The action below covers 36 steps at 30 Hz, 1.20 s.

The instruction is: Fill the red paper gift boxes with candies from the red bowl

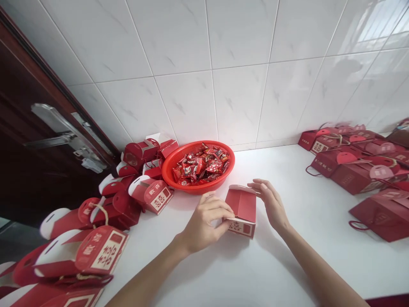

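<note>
A small red candy box (240,205) with white edges stands on the white tabletop, its two top panels folded inward. Black characters on a cream label show on its near side. My left hand (204,221) grips the near left top edge of this box between thumb and fingers. At the far right corner, my right hand (270,202) has its fingers stretched out and apart, the fingertips close to the white-edged far flap; whether they touch it I cannot tell. Just behind sits a red plastic basket (166,172) heaped with wrapped candies (203,165).
Several open red boxes (99,251) with rounded flaps and cords crowd the left side. More red boxes (354,172), folded closed, line the right side. A tiled wall (239,102) rises behind the table (281,264). A dark door with a metal handle (68,136) stands at left.
</note>
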{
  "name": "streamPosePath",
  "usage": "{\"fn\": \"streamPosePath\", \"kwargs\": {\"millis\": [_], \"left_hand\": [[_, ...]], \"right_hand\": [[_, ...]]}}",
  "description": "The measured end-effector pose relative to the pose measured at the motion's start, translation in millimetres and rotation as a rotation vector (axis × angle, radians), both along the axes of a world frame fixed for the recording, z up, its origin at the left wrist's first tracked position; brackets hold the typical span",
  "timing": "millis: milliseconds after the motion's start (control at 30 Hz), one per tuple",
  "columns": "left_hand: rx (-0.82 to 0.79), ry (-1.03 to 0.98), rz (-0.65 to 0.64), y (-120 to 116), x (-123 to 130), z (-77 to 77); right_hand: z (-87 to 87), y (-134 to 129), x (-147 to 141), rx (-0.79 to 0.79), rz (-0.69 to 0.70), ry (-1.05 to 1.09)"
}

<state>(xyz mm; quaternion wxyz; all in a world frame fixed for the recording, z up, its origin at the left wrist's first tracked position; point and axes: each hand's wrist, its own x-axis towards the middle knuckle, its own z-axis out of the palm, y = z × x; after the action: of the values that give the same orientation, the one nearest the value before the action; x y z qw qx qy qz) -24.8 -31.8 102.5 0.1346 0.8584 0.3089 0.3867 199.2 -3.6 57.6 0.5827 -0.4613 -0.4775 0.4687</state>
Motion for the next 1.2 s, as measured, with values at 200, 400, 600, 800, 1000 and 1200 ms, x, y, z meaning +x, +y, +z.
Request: {"fn": "streamPosePath", "kwargs": {"millis": [200,400,600,800,1000,1200], "left_hand": [[0.094,0.11,0.053,0,8,-16.5],[-0.016,0.126,-0.01,4,8,-14.9],[-0.124,0.279,-0.111,10,4,-3.0],[-0.196,0.324,-0.182,23,7,8.2],[-0.138,0.285,-0.127,31,6,14.4],[0.007,0.202,0.029,36,-7,17.3]], "right_hand": [[-3.6,-4,-11,-0.002,0.138,-0.158],[0.4,-11,-17,-0.026,0.309,-0.234],[3.3,-13,-14,-0.044,0.406,-0.244],[-1.6,-10,-11,0.013,0.437,-0.222],[-0.9,-12,-10,0.043,0.419,-0.335],[1.8,-12,-6,0.135,0.33,-0.5]]}}
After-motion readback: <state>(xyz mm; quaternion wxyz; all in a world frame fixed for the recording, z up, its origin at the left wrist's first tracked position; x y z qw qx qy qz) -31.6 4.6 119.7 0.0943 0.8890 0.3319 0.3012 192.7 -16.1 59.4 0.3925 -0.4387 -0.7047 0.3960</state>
